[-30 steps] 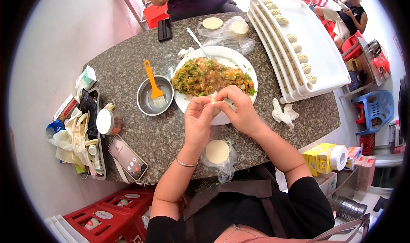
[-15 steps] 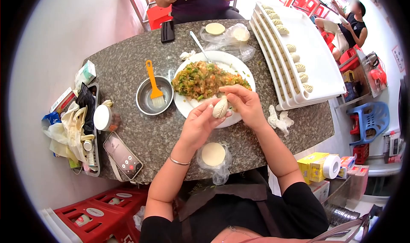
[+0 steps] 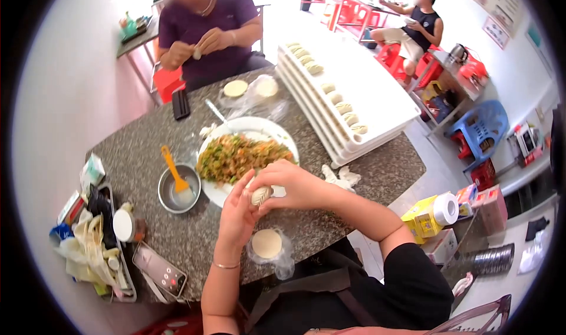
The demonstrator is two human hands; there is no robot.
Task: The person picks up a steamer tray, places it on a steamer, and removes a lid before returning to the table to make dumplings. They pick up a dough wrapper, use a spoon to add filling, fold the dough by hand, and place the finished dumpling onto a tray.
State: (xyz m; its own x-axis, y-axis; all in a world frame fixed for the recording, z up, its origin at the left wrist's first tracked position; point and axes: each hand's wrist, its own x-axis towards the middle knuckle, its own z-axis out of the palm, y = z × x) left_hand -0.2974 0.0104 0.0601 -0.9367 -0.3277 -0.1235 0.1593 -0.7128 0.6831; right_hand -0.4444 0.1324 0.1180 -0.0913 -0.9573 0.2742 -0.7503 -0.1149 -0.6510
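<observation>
Pale pleated dumpling (image 3: 261, 196) | left hand (image 3: 237, 212), right hand (image 3: 284, 186): fingers closed around it | near filling plate (image 3: 285, 136)

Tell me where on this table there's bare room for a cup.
Bare stone shows between the steel bowl, black case and far-left box; between the bowl and the lit phone; and at the right corner, beyond the crumpled tissue. Crowded: the left edge, with jar and heaped basket, and the far side, with stacked trays.
</observation>
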